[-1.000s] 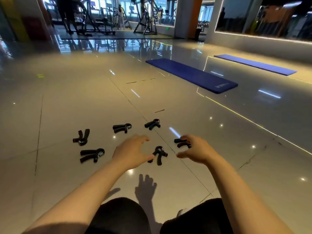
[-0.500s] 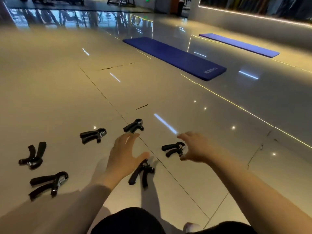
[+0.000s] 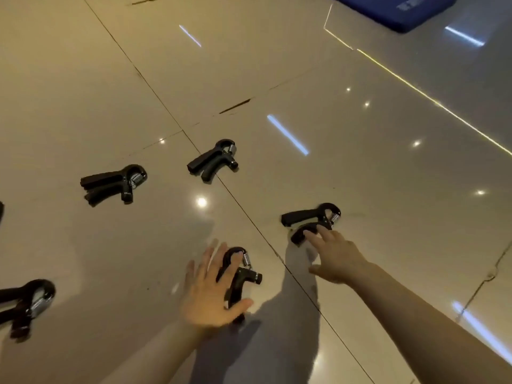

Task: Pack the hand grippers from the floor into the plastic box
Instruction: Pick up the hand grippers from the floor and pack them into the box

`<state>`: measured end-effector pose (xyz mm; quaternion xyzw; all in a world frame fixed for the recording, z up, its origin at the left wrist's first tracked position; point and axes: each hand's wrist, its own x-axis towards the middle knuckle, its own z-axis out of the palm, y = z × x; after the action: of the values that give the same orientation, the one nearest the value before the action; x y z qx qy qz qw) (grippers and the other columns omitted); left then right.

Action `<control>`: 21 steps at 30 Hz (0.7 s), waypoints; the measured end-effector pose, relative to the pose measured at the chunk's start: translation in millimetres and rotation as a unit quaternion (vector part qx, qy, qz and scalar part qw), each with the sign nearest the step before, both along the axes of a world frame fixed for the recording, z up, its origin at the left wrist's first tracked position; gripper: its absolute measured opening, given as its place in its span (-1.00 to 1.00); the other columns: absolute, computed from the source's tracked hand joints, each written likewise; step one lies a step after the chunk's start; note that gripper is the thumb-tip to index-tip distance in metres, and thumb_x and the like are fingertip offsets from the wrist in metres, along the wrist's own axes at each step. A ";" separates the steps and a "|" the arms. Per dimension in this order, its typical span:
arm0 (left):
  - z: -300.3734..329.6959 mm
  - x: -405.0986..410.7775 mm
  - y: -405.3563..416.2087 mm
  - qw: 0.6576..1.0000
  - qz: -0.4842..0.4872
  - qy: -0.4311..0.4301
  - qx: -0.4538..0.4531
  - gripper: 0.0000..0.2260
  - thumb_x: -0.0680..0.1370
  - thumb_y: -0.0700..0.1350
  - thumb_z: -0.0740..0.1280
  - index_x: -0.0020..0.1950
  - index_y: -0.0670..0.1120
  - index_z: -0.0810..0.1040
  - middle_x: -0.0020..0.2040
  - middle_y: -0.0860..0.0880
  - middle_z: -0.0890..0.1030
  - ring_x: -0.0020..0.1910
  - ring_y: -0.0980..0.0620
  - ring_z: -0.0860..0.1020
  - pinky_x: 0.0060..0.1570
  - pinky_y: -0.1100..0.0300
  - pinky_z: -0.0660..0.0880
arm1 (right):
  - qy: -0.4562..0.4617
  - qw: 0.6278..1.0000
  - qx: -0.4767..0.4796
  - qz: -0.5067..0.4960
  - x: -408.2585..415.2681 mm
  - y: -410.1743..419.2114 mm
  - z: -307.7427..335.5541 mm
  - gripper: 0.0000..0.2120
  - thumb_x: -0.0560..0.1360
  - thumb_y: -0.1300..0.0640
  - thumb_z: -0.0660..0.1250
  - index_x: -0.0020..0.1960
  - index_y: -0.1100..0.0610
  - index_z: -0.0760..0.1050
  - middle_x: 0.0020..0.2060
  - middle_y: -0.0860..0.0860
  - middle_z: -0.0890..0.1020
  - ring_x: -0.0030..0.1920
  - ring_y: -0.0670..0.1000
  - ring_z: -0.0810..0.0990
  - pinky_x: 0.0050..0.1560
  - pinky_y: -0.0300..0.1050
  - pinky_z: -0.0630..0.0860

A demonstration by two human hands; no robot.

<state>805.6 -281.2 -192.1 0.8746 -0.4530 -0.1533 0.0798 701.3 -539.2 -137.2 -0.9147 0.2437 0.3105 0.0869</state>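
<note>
Several black hand grippers with metal springs lie on the glossy tiled floor. My left hand point(image 3: 210, 289) rests with spread fingers on top of the nearest hand gripper point(image 3: 243, 275), thumb beside its handle; the gripper still lies flat on the floor. My right hand point(image 3: 332, 256) reaches forward, its fingertips touching the lower handle of a second hand gripper point(image 3: 313, 216). Farther off lie a third gripper point(image 3: 213, 160) and a fourth point(image 3: 113, 182). Another gripper point(image 3: 25, 303) sits at the left edge. No plastic box is in view.
The corner of a blue exercise mat point(image 3: 401, 12) lies on the floor at the top right. Tile seams and bright light reflections cross the floor. My shadow falls between my two arms.
The view has tilted down and moved closer to the floor. Both hands have dropped onto the two nearest grippers: the left now covers one, the right touches the other's handle.
</note>
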 end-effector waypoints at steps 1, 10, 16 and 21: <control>-14.3 1.2 1.6 1.000 -0.024 0.009 0.004 -0.27 0.44 0.47 0.01 0.47 0.06 0.25 0.51 -0.12 0.20 0.48 -0.19 0.10 0.33 -0.27 0.13 | -0.005 1.000 -0.018 -0.001 6.1 -5.6 -13.1 -0.16 0.48 -0.18 0.29 0.54 -0.07 -0.17 0.54 0.03 -0.12 0.52 0.13 -0.08 0.45 0.20 0.10; -53.0 -5.7 2.1 0.994 -0.030 0.043 -0.092 -0.27 0.29 0.24 0.36 0.44 0.11 0.33 0.51 -0.01 0.22 0.51 -0.15 0.11 0.37 -0.30 0.08 | -0.022 0.998 -0.049 0.026 11.7 -9.3 -58.8 -0.04 0.37 -0.31 0.30 0.52 -0.08 -0.22 0.51 0.08 -0.27 0.51 0.16 -0.20 0.41 0.22 0.08; -56.4 -1.3 5.7 0.995 -0.047 0.038 -0.073 -0.26 0.33 0.30 0.32 0.47 0.11 0.27 0.52 -0.02 0.18 0.51 -0.15 0.07 0.36 -0.29 0.10 | -0.031 0.999 -0.041 0.015 -42.0 48.4 -55.4 0.02 0.10 -0.32 0.43 0.45 0.05 0.21 0.45 0.30 0.19 0.32 0.34 0.37 0.05 0.23 0.50; -59.3 -8.2 6.2 0.998 -0.022 0.021 -0.056 -0.33 0.40 0.28 0.25 0.47 0.10 0.27 0.52 -0.07 0.18 0.51 -0.16 0.05 0.40 -0.23 0.04 | -0.019 0.999 -0.023 -0.022 -86.2 84.2 -71.0 0.14 -0.14 -0.39 0.48 0.36 0.05 0.37 0.27 0.29 0.47 0.20 0.27 0.38 -0.22 0.20 0.53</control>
<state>797.4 -274.9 -251.4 0.8553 -0.4779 -0.1477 0.1353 615.0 -455.0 -208.2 -0.9167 0.2690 0.2850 0.0775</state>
